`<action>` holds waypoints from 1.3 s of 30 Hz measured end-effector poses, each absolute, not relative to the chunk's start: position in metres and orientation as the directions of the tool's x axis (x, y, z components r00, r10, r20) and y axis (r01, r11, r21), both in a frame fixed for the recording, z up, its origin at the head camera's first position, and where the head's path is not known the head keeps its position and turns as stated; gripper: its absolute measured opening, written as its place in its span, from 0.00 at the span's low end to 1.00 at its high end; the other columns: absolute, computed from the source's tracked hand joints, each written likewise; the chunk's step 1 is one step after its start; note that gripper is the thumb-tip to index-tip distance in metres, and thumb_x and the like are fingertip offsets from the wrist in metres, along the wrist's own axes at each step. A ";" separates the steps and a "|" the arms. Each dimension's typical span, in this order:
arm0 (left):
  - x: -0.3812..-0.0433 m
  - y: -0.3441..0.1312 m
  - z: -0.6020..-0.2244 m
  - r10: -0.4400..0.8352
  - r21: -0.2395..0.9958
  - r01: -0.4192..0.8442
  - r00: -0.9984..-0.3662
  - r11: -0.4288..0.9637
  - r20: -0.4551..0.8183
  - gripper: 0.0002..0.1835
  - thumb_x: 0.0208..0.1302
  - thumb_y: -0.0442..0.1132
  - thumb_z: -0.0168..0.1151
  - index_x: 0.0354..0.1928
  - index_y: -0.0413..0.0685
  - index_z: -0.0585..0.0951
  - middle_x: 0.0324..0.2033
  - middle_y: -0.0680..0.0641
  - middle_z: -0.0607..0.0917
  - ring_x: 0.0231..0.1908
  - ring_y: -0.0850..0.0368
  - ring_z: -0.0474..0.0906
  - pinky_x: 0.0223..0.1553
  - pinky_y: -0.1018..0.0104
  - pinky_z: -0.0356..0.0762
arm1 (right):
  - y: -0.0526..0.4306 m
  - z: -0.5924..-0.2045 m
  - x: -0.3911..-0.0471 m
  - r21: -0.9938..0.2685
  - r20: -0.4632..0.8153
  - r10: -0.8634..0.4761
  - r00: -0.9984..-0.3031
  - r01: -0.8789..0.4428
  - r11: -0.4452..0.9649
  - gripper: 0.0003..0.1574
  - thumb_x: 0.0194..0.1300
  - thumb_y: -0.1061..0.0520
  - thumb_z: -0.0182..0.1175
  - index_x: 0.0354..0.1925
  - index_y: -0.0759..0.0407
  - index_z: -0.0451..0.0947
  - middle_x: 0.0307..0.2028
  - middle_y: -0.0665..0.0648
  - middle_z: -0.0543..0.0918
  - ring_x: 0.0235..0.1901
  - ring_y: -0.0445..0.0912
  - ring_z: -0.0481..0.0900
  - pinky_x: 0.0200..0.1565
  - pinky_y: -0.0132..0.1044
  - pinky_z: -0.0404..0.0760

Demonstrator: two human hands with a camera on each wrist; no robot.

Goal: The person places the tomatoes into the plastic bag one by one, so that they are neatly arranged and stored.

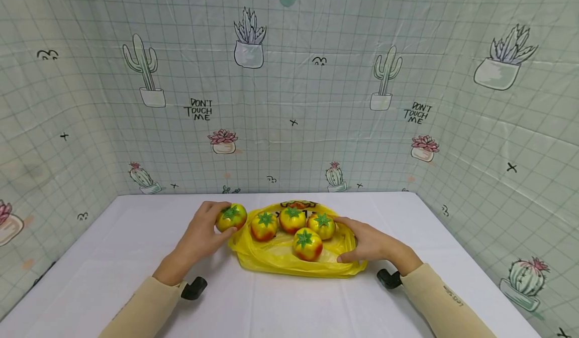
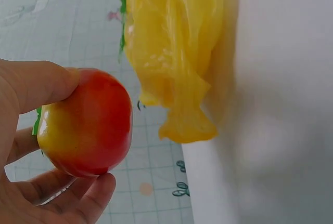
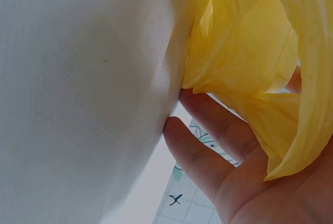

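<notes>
My left hand (image 1: 204,232) grips a toy tomato (image 1: 231,217), yellow and red with a green star-shaped top, at the left rim of a yellow plastic bag (image 1: 267,265). The left wrist view shows the thumb on one side of this tomato and fingers curled on the other. The bag lies with its mouth spread open and several similar tomatoes (image 1: 307,245) in it. At the bag's right end, my right hand (image 1: 371,241) holds its edge, thumb and fingers around it. In the right wrist view two fingertips (image 3: 177,126) reach down to the white tabletop, and bag film (image 3: 281,130) hangs over the palm.
A white cloth (image 1: 271,308) covers the table. Behind and at both sides stands a checked curtain (image 1: 280,92) printed with cacti. A black wrist camera mount (image 1: 194,289) is below the left wrist, with another mount (image 1: 389,278) below the right.
</notes>
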State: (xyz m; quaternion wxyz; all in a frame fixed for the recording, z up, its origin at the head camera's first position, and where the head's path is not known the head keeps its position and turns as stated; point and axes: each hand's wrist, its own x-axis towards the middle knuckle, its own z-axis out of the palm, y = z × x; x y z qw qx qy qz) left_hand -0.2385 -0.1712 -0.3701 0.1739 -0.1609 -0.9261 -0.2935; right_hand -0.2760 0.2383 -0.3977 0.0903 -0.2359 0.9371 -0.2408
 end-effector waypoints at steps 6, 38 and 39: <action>-0.233 -0.161 -0.366 0.218 0.480 0.426 -0.877 0.767 0.429 0.30 0.56 0.41 0.70 0.60 0.42 0.71 0.51 0.38 0.70 0.48 0.44 0.72 0.50 0.50 0.76 | 0.238 -0.398 -0.276 -0.495 -0.052 -0.492 -0.869 -0.406 0.768 0.61 0.46 0.36 0.70 0.72 0.48 0.55 0.68 0.56 0.63 0.67 0.55 0.60 0.64 0.58 0.59; -0.228 -0.098 -0.379 0.327 0.569 0.489 -0.871 0.661 0.367 0.29 0.55 0.41 0.71 0.59 0.47 0.74 0.50 0.45 0.72 0.48 0.51 0.72 0.51 0.55 0.76 | 0.238 -0.398 -0.277 -0.495 -0.060 -0.481 -0.875 -0.392 0.776 0.60 0.45 0.37 0.72 0.71 0.45 0.56 0.68 0.53 0.63 0.67 0.52 0.60 0.64 0.57 0.59; -0.228 -0.096 -0.380 0.331 0.564 0.489 -0.870 0.665 0.365 0.29 0.55 0.41 0.71 0.59 0.46 0.74 0.50 0.45 0.72 0.48 0.51 0.72 0.51 0.55 0.76 | 0.238 -0.398 -0.277 -0.496 -0.059 -0.482 -0.874 -0.393 0.775 0.60 0.45 0.37 0.72 0.71 0.45 0.56 0.68 0.53 0.63 0.67 0.52 0.60 0.65 0.57 0.59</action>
